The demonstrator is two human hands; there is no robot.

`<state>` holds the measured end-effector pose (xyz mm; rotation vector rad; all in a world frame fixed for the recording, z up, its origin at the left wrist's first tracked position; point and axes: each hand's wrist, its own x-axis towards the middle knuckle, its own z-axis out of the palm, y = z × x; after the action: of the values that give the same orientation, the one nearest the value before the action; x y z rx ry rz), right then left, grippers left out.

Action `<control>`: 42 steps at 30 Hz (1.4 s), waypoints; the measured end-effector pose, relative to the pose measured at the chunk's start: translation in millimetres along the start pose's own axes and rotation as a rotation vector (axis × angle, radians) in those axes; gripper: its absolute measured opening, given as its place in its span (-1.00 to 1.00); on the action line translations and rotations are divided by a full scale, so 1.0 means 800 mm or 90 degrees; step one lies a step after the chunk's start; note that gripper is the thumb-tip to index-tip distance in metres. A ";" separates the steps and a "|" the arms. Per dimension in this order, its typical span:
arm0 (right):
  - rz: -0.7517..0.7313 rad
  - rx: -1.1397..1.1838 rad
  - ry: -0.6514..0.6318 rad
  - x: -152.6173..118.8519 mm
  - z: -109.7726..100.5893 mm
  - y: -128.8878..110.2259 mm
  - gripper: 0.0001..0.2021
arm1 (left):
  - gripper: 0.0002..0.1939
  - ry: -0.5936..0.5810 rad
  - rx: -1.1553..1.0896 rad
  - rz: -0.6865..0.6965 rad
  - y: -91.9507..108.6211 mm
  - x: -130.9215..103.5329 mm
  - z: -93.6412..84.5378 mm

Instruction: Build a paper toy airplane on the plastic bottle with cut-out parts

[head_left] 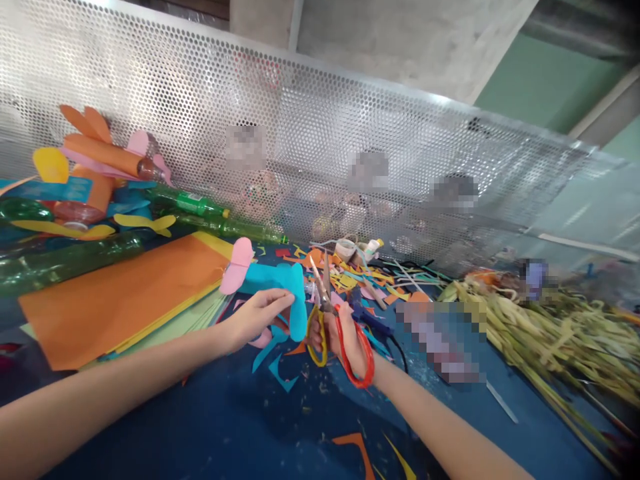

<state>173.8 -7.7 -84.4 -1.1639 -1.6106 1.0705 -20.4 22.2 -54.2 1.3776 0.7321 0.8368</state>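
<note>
My left hand (263, 317) pinches the lower edge of a blue paper piece (299, 303) with rounded ends. That piece adjoins a blue paper body (265, 277) with a pink paper shape (238, 265) at its left end. In my right hand (345, 337) is a pair of scissors (324, 290) with one yellow and one red handle. Their blades point up and stand slightly apart, just right of the blue paper and not on it. Blue paper offcuts (283, 373) lie below my left hand.
Orange, yellow and green sheets (135, 287) are stacked at left, beside paper-decorated bottles (105, 157) and green bottles (193, 203). Colourful scraps (350, 273), a glue bottle (373, 248) and a blue glue gun (373, 323) lie behind and right. Dried leaves (550, 340) cover the far right, before a perforated metal screen (310, 140).
</note>
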 end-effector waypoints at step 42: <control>-0.086 -0.184 -0.039 -0.063 0.014 -0.054 -0.61 | -0.72 0.068 -0.034 0.093 0.006 -0.006 0.039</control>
<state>163.3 -67.0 -53.5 -1.1962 -1.9109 0.8123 2.8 1.7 -47.1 1.3595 0.6913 1.0445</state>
